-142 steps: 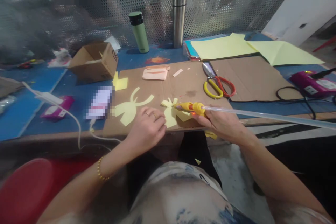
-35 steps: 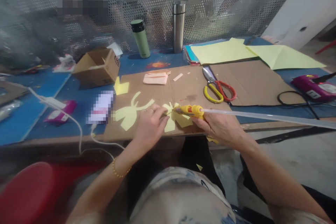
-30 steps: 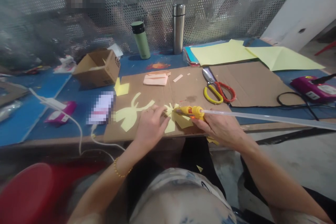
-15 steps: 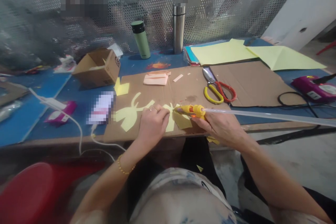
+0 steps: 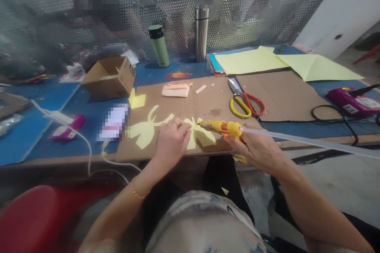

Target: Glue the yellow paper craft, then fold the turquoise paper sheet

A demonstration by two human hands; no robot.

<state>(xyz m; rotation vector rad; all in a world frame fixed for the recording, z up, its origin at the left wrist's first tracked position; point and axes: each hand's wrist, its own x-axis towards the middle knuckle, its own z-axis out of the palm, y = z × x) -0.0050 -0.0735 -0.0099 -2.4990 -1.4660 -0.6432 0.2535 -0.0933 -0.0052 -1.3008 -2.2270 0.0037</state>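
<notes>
1. I have the left hand (image 5: 173, 138) resting at the near side of the cardboard (image 5: 213, 104), its fingers bunched together at the edge of a yellow paper cutout (image 5: 192, 140); I cannot tell whether that grip pinches the paper or only presses on it.
2. My right hand (image 5: 258, 148) has its grip clamped around a yellow glue gun (image 5: 222, 127), with a long clear glue stick (image 5: 297, 139) running out of its back end toward the right.
3. The cutout lies flat on the cardboard between the two hands, and the gun's nozzle points at its upper part; I cannot make out whether the tip touches.
4. Just left of the left hand I see a second cutout (image 5: 143, 130), with two curved strips at its top.
5. Beyond the glue gun, scissors (image 5: 243, 101) with one yellow and one red handle lie on the cardboard.
6. Further back on the blue tabletop (image 5: 142, 73), a green bottle (image 5: 160, 50) and a steel flask (image 5: 201, 37) stand upright.
</notes>
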